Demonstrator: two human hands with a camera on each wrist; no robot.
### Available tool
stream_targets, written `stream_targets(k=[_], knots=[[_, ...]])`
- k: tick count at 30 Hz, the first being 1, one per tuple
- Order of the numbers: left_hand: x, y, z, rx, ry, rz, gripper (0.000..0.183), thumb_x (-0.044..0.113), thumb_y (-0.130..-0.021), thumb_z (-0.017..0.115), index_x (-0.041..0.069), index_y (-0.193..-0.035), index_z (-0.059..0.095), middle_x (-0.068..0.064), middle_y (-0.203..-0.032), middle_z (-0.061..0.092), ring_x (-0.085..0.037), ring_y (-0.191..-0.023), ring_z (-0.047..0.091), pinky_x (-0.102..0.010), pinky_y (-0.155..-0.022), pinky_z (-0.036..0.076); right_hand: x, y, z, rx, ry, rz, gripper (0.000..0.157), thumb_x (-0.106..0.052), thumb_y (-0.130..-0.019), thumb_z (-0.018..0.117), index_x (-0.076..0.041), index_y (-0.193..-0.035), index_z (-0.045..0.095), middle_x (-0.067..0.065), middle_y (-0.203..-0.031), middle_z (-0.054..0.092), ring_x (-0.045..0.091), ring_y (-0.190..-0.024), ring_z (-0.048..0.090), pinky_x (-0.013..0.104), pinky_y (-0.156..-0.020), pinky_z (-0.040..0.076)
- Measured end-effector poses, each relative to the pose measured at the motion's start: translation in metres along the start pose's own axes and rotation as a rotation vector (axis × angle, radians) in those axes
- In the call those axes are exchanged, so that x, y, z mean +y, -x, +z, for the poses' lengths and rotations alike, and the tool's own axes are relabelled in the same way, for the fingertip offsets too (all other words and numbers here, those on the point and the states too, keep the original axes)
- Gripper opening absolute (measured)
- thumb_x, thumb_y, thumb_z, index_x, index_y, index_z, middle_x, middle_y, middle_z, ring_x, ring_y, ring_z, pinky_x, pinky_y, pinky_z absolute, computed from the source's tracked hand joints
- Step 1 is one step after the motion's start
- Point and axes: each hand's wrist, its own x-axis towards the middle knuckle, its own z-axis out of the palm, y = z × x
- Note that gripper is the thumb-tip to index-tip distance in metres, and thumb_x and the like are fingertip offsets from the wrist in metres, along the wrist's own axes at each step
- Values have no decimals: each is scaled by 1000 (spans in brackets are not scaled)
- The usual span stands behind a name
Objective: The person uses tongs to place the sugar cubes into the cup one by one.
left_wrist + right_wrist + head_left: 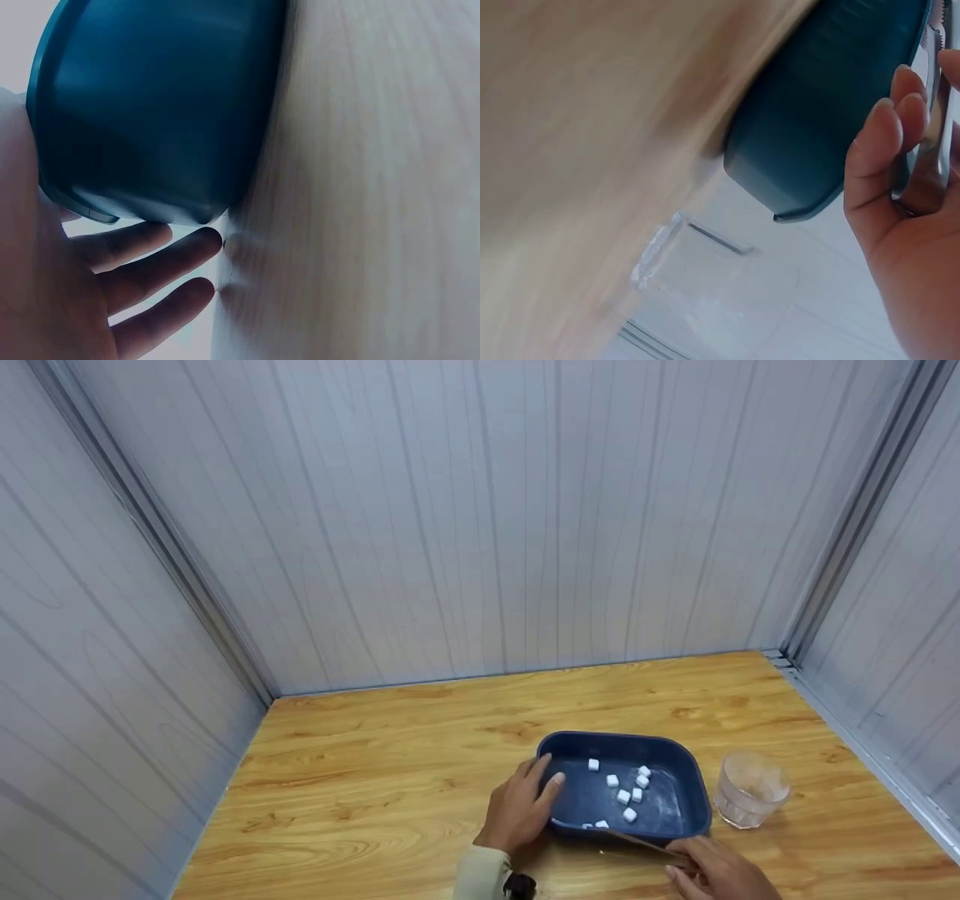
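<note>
A dark blue rectangular tray (667,748) holds several small white cubes (624,796), most toward its middle and right. My left hand (517,806) grips the tray's left end, thumb over the rim and fingers along the outer wall. In the left wrist view those fingers (154,270) spread beside the wall, close to the tabletop. At the tray's near side, my right hand (724,874) holds metal tongs (930,169). Their far end reaches the near rim, close to a white cube (601,825); serrated teeth show in the right wrist view.
A clear drinking glass (750,795) stands upright just right of the tray. Underneath is a wood-grain table (375,780). Pale panel walls (465,525) rise behind it and on both sides.
</note>
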Motion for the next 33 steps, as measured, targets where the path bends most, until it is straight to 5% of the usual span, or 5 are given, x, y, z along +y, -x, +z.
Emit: stream_targets(k=[7, 21, 28, 33], knots=[[-1, 1, -1, -3, -5, -5, 60, 60, -94, 27, 24, -139, 44, -2, -135, 48, -21, -119, 49, -41, -97, 39, -6, -6, -11, -45, 14, 122, 23, -20, -74, 78, -24, -90, 62, -23, -73, 41, -4, -58, 40, 18, -48, 36], [-1, 1, 0, 22, 9, 17, 62, 62, -93, 24, 25, -139, 44, 1, -134, 49, -19, -117, 50, -41, -94, 40, 5, -13, -15, 125, 120, 58, 26, -17, -64, 81, -21, -85, 66, -24, -65, 41, -5, -53, 34, 22, -44, 30], [-1, 1, 0, 17, 14, 12, 62, 63, -93, 24, 26, -139, 44, 1, -133, 49, -20, -116, 51, -41, -94, 41, 8, -12, -13, 111, 159, 94, 25, -19, -64, 81, -18, -85, 67, -13, -72, 60, 4, -58, 50, 31, -48, 42], [-2, 1, 0, 12, 14, 9, 63, 63, -93, 23, 26, -139, 44, 2, -134, 48, -19, -117, 50, -41, -94, 40, 9, -13, -12, 78, 166, 141, 23, -20, -66, 81, -17, -85, 68, -12, -75, 60, 7, -61, 53, 33, -52, 45]])
